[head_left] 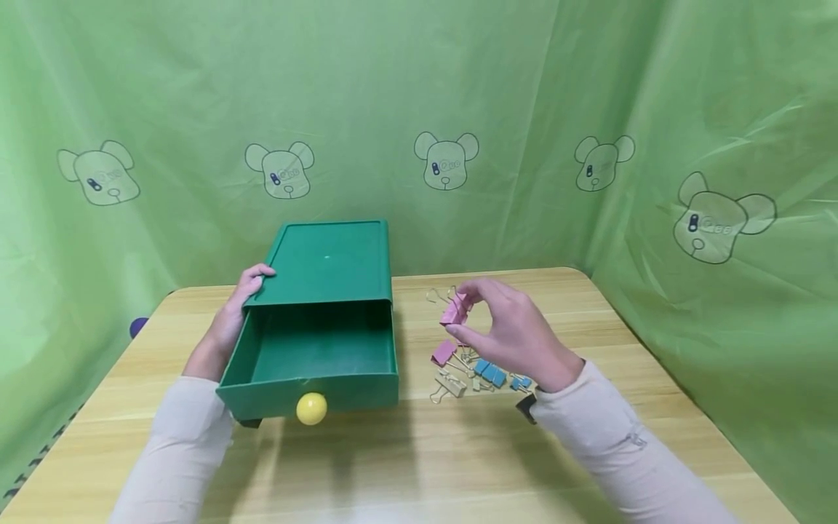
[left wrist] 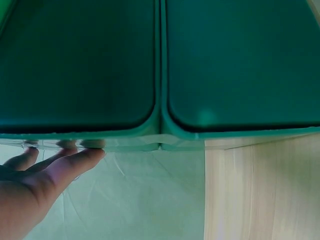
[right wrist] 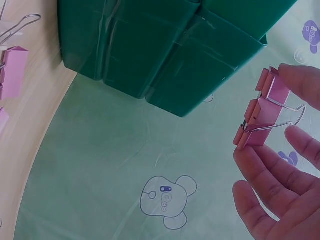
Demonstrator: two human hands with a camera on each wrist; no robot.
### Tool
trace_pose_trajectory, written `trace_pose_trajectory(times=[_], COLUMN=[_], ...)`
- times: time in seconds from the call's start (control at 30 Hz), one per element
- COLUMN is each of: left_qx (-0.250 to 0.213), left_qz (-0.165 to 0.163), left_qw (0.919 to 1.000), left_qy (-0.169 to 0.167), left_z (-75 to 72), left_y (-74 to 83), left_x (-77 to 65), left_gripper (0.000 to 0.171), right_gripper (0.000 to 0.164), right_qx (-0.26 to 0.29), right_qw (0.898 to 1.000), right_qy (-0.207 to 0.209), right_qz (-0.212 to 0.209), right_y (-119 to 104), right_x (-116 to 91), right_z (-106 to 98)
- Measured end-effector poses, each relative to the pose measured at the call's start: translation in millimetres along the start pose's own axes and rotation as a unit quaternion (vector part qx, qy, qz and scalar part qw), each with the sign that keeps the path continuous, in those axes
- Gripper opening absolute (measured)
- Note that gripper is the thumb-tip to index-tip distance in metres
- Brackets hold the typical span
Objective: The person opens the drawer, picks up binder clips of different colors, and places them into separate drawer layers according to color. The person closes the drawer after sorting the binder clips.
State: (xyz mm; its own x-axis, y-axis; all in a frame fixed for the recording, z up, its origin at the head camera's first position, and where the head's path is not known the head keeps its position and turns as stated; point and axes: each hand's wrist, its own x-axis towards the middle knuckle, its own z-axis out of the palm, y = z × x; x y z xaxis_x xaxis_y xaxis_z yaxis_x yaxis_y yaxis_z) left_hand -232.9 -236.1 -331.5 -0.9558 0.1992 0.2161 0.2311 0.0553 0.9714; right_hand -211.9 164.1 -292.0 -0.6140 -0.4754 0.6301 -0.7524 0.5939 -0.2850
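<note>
Head view, nearest first: two pale sleeves (head_left: 175, 444) reach forward over the wood-grain table (head_left: 458, 466), and between them a yellow knob (head_left: 311, 409) sticks out from the front of a green drawer (head_left: 356, 391), which stands pulled out of its case. Just right of the drawer, loose binder clips lie in a small cluster: a pink one (head_left: 444, 353), a cream one (head_left: 452, 383), a blue one (head_left: 489, 372) and a smaller blue one (head_left: 521, 382).

Above that cluster, the right hand (head_left: 513, 331) pinches another pink clip (head_left: 456, 309), thumb at one end and fingertips at the other, so the clip's long axis runs along the gap between them, tilted. Its wire handles stand out from the body. This held clip is to the right of the drawer, apart from it, roughly level with the front edge of the case; the drawer's cavity lies to its left and nearer the person, and the right hand is the closer one to the clip.

On the far side of the drawer, the left hand (head_left: 233, 309) grasps nothing; its extended fingers rest against the left side of the green case (head_left: 327, 262). Farthest back hangs a green curtain (head_left: 366, 80) printed with bear heads
</note>
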Motion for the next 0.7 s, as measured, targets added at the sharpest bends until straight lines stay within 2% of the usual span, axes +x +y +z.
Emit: trace_pose_trajectory(times=[0.37, 0.7], left_qx=[-0.007, -0.008], left_qz=[-0.002, 0.001], left_qw=[0.9999, 1.0], left_qy=[0.008, 0.003], left_z=[-0.4, 0.9], left_y=[0.9, -0.3], left_x=[-0.7, 0.8], left_gripper=[0.022, 0.023], right_gripper=[0.039, 0.041], right_qx=[0.02, 0.016], right_qw=[1.0, 1.0], right_qy=[0.002, 0.0], right_qz=[-0.022, -0.019], right_y=[-4.9, -8.5], right_x=[6.3, 7.2], right_z=[3.6, 3.2])
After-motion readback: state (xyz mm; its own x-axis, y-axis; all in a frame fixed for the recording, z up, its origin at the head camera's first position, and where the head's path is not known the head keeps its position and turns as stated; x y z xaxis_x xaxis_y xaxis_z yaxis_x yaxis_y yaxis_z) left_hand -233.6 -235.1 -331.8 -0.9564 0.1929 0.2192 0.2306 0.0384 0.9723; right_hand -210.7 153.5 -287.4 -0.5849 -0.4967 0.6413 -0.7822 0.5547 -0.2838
